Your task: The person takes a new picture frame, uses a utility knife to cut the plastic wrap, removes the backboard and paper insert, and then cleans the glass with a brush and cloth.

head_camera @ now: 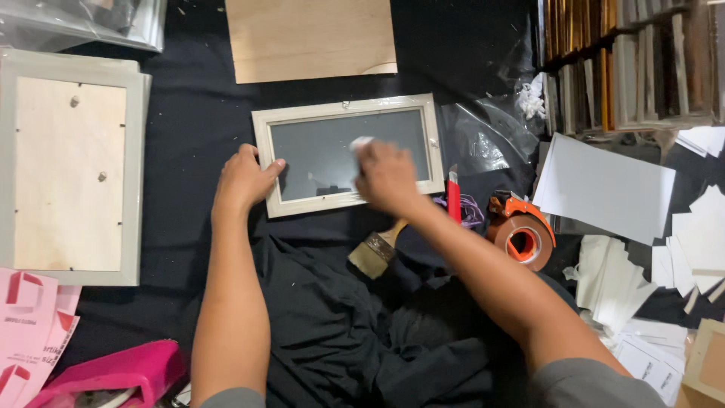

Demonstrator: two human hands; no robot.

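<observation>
Frame (pixel 348 154) lies flat in the middle of the desk (pixel 196 128), on its black cloth. It is small, pale, and has dark glass in it. The right hand (pixel 387 177) is on the glass, closed on a little white wad (pixel 361 143) that pokes out past the fingers. The left hand (pixel 243 180) rests open on the frame's left edge, with the thumb on the wood.

I think the frame is light and stiff, but the glass could crack and looks slippery. It is best to hold it by the wood sides, not by the glass.

Just below the right hand lie a brush (pixel 375 251), a red knife (pixel 453 198) and an orange tape roll (pixel 522 234). A crumpled clear bag (pixel 483 136) lies right of the frame. A bare wood board (pixel 311 38) lies at the top edge.

At the left edge lies a bigger frame (pixel 72 166), back side up. In the bottom left corner there are pink paper packs (pixel 30 317) with red and white marks, and a pink stapler (pixel 113 374). Another clear bag (pixel 83 21) sits in the top left corner.

On the right side lie a white sheet (pixel 604 185) and piles of white cards (pixel 642 302). More frames (pixel 630 64) stand in rows in the top right corner.
</observation>
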